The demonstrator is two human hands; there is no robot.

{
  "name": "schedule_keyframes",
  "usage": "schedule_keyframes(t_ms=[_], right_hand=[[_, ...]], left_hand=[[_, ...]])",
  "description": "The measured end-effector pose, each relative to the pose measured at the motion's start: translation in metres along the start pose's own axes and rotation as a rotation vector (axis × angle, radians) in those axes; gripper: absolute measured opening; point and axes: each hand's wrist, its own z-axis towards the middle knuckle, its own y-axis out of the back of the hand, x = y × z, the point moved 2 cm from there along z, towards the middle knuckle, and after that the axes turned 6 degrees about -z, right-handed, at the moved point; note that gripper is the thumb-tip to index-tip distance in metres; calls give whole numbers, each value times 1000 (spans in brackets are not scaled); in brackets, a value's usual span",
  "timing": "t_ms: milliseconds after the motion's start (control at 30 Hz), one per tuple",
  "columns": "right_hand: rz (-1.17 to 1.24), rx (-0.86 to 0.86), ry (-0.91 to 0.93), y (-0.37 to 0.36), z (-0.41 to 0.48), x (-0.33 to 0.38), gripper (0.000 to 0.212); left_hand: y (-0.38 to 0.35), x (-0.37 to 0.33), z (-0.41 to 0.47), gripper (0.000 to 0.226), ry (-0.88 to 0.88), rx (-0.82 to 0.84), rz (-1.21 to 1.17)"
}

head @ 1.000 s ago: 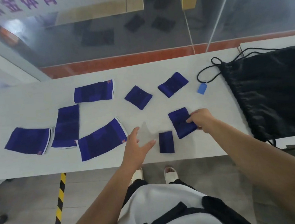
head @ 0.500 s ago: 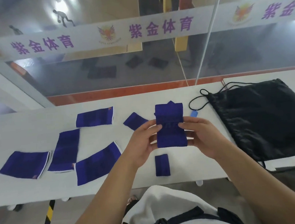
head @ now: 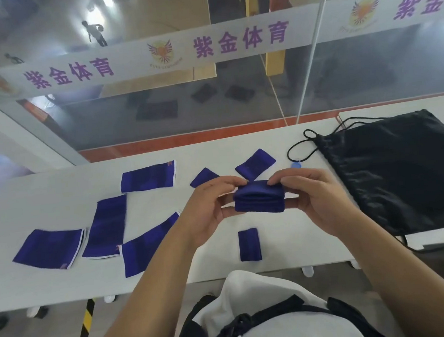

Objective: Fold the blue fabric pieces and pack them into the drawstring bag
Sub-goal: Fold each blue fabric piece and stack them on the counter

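Observation:
I hold a folded blue fabric piece (head: 259, 200) above the white table (head: 288, 245), my left hand (head: 208, 209) gripping its left end and my right hand (head: 316, 200) its right end. Its layered edge faces me. Several flat, unfolded blue pieces lie at the left, among them one at the far left (head: 49, 248), one beside it (head: 107, 226) and one further back (head: 148, 176). Smaller folded pieces sit behind my hands (head: 255, 163) and below them (head: 249, 244). The black drawstring bag (head: 399, 170) lies flat at the right, cords looped toward the centre.
A glass partition with a white banner of purple characters (head: 153, 56) rises behind the table. A small blue tag (head: 295, 165) hangs on the bag's cord. Black-and-yellow floor tape (head: 85, 330) runs under the table's near edge.
My right hand lifted a blue piece off the table, my left hand joined it, and together they folded it from a held-up rectangle into a compact bundle. The camera tilted upward.

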Motion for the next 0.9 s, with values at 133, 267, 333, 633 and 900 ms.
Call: schedule_keyframes(t_ms=[133,267,333,633,900], right_hand=[[-158,-18,-24,-1,1,-8,14],[-296,-29,-22,-6,1,-9,29],[-354,-33,9,-11,1,-7,35],[-631,-25,-111,-19,-1,-6,14],[-259,-341,-363,-20,-13,-62,9]], left_hand=[[1,6,-4,22,63,14,37],[3,9,-4,39,95,12,92],[5,9,-3,35,65,-17,133],[3,6,4,38,40,39,369],[24,55,12,41,238,134,185]])
